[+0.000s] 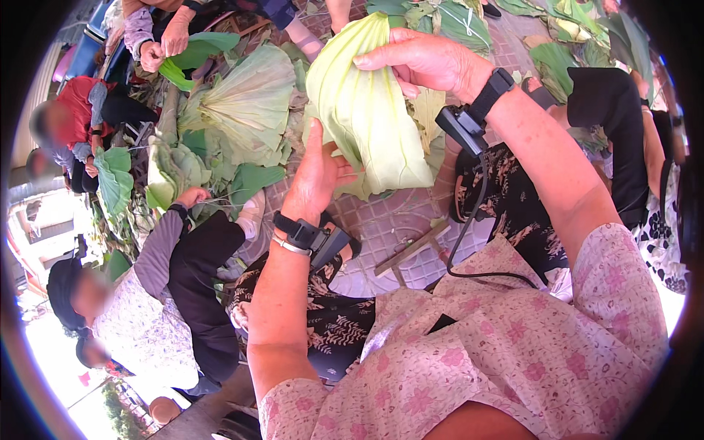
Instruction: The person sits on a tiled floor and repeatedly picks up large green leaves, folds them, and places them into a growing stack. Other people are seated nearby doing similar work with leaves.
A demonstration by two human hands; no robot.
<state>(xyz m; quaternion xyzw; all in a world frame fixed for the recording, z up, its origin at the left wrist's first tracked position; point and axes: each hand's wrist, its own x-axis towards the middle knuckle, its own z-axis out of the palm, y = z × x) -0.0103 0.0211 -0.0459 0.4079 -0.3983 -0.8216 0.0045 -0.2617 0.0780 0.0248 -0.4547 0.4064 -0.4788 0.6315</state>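
Note:
A large pale green lotus leaf (370, 110), folded with its ribs running lengthwise, is held up in front of me. My right hand (422, 62) grips its upper right edge, with the thumb laid across the front and the other fingers partly hidden behind. My left hand (319, 172) is at the lower left edge, thumb pointing up along the leaf and fingers curled beside it. Both wrists wear black straps with small devices; a black cable runs from the right one down across my lap.
Broad dried leaves (246, 103) and green leaves (257, 180) lie in a heap to the left. Beyond sits a bundle of leaves tied with white string (466, 26). A low wooden stool (411, 249) stands on the brick paving. Several people sit close by, some handling leaves.

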